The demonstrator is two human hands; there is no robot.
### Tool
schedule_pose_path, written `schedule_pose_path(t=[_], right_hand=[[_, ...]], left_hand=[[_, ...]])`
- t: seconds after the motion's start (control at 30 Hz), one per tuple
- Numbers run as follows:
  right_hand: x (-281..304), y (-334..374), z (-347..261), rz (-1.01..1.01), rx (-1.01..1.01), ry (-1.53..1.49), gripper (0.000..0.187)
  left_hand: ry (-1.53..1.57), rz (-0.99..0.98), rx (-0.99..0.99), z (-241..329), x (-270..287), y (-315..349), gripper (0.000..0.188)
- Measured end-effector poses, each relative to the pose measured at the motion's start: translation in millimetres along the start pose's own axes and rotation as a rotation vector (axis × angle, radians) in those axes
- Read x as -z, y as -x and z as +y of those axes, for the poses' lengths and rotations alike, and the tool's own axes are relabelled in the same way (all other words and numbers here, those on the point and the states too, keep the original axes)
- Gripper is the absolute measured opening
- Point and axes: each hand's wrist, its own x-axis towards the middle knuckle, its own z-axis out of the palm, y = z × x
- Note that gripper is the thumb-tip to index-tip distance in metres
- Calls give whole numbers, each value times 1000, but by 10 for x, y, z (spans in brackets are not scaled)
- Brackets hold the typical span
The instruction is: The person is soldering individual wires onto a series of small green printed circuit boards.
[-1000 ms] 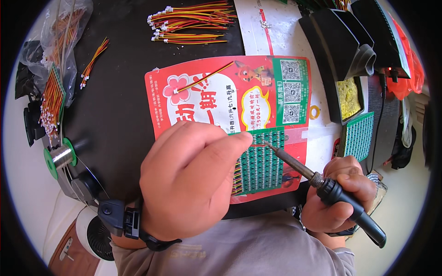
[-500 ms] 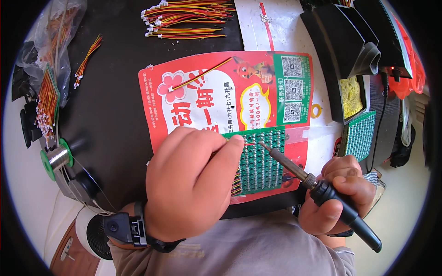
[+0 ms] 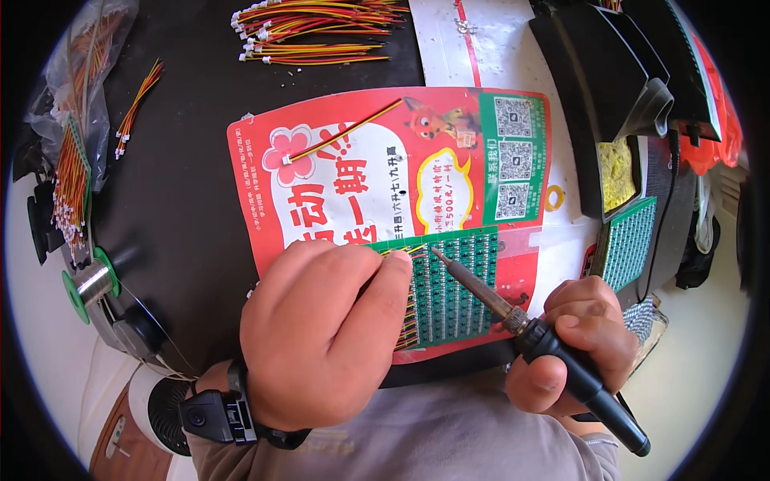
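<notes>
Head view, left hand: your left hand [image 3: 321, 325] is pinched tight, thumb against fingers, on a wire [image 3: 416, 249] whose end pokes past the thumb; the grip itself is mostly hidden.
Head view, right hand: your right hand [image 3: 581, 345] is curled fully round the handle of the soldering iron [image 3: 489, 298].
Iron tip: at the board's top row, just right of your thumb; can't tell whether it touches.
Board: the green board [image 3: 461, 293] lies on the red card [image 3: 257, 200] in front of you, its left part under your hand.
Done: wires run along the board's left side; looks partway through. Joints too small to judge.
Left: columns to the right show no wires. Spare board [image 3: 630, 240] at far right looks bare too.
Count, in hand: 1 iron; at least 1 wire, your fingers hide the rest.
Count, boards: 2 bare-faced ones, plus what looks like 1 wired up beside the bag [image 3: 103, 52].
Count, cables: 1 loose cable [image 3: 341, 135] on the card; a few in the small bunch [image 3: 140, 100]; the pile [image 3: 321, 34] overlaps too much to count.
Count, other: 1 solder spool [image 3: 92, 283], 1 yellow sponge [image 3: 618, 178], 1 tape ring [image 3: 553, 197].
</notes>
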Motion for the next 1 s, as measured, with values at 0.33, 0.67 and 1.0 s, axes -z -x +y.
schedule_pose_path(t=[0.33,0.67,1.0], right_hand=[[-2,-5,33,-49,-29,6,48],[18,-15,3,-69,-74,8,49],[36,-31,-13,-98,-80,-4,47]], left_hand=[[6,-2,-9,-8,-5,2,32],[7,-5,10,6,-5,-6,33],[3,2,7,0,-16,-3,34]])
